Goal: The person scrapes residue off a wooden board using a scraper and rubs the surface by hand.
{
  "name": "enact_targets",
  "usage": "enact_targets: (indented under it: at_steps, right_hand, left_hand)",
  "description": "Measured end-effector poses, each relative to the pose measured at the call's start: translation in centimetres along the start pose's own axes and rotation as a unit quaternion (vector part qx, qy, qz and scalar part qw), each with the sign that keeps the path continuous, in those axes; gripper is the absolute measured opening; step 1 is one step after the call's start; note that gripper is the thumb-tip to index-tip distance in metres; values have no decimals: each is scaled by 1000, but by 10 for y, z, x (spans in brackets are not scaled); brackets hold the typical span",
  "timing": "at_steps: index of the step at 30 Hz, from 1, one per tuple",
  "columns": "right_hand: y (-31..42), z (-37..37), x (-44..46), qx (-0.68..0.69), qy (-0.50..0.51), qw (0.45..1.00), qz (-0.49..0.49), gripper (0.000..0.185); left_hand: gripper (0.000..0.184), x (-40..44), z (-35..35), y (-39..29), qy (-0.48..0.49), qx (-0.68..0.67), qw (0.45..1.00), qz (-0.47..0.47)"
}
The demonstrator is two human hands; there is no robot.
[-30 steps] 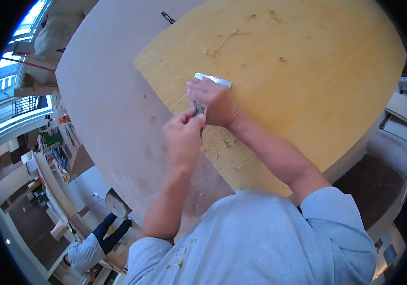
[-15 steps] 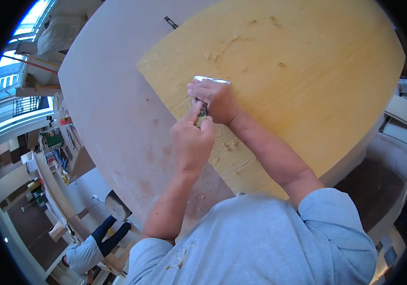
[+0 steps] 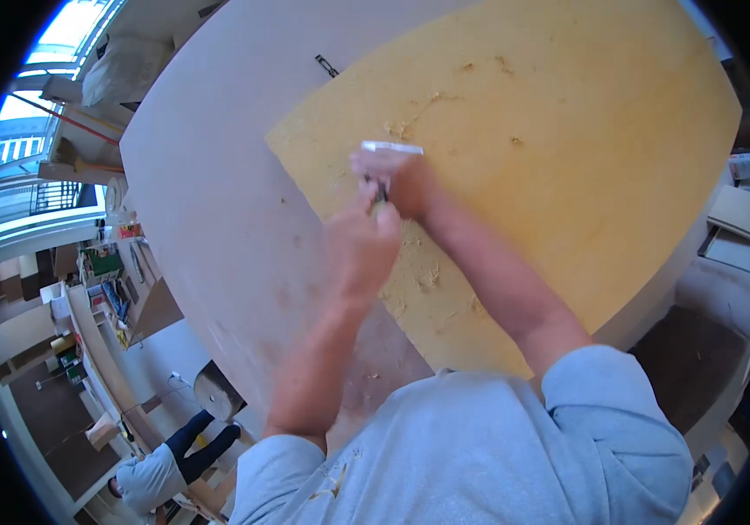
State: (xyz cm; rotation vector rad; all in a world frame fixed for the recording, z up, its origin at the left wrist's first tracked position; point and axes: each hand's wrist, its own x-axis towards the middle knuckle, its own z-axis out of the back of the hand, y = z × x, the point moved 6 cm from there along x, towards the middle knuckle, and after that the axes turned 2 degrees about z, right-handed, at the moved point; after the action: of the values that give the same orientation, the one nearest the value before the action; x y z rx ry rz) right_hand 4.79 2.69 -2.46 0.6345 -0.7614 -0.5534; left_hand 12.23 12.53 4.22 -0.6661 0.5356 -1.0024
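Note:
A scraper with a broad shiny metal blade (image 3: 392, 147) lies against a yellow sheet (image 3: 567, 175). My left hand (image 3: 364, 249) is closed round its handle, which shows only in part between the hands. My right hand (image 3: 397, 179) presses down just behind the blade, its fingers wrapped over the tool. Both hands are slightly smeared by motion. Thin curled shavings (image 3: 401, 129) lie on the sheet beyond the blade, and more shavings (image 3: 432, 278) are scattered between my arms.
The sheet rests on a large pale table (image 3: 209, 157) with brownish smudges. A small dark metal piece (image 3: 327, 66) lies near the sheet's far left edge. Shelves and a workbench (image 3: 99, 350) stand to the left, where another person (image 3: 152, 477) is standing. White boards (image 3: 740, 214) are at right.
My hands and the scraper stay together on nearly the same spot, now more blurred. The whole view has shifted slightly right and down.

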Motion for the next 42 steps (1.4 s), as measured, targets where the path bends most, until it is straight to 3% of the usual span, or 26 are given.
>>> enact_targets:
  at_steps: [5, 11, 13, 16, 19, 23, 26, 27, 30, 34, 36, 39, 42]
  right_hand:
    - [22, -1, -44, -65, -87, 994, 24, 20]
    - [-19, 7, 32, -43, -84, 995, 18, 17]
    - [-15, 11, 30, -15, -71, 997, 13, 15]
    - [3, 7, -9, 3, -148, 988, 49, 13]
    - [0, 6, -17, -52, -170, 981, 84, 13]
    - [-55, 11, 55, -39, -134, 989, 52, 13]
    - [-55, 21, 78, -13, -109, 994, 24, 12]
    - [-53, 23, 71, 4, -97, 995, 4, 12]
    - [-29, 13, 13, -41, -182, 980, 63, 12]
    - [-28, 14, -1, -63, -167, 980, 86, 14]
    - [-54, 27, 47, -24, -154, 986, 49, 12]
    - [-82, 38, 102, -71, -135, 987, 49, 10]
    - [-82, 37, 79, -48, -32, 998, -39, 12]
  left_hand:
    - [39, -36, -10, 5, 11, -59, 997, 47]
    - [43, 48, -10, -12, -8, -6, 998, 64]
    - [42, 38, -8, -14, -11, 17, 1000, 21]
    - [40, -6, -12, -4, -4, 18, 1000, -19]
    - [40, -16, -19, -2, 0, -21, 999, 28]
    - [41, 77, -28, -17, -25, 23, 999, 18]
    - [41, 111, -25, -29, -17, 22, 1000, 7]
    - [39, 102, -24, -27, -22, 10, 1000, -9]
    - [35, 31, -21, -13, -22, -7, 999, -23]
    - [36, 21, -31, -10, -70, -40, 996, -29]
    - [35, 82, -42, -15, -33, -35, 999, 10]
    - [35, 134, -40, -31, -54, -3, 998, -11]
    - [35, 121, -42, -37, -15, -11, 999, -27]
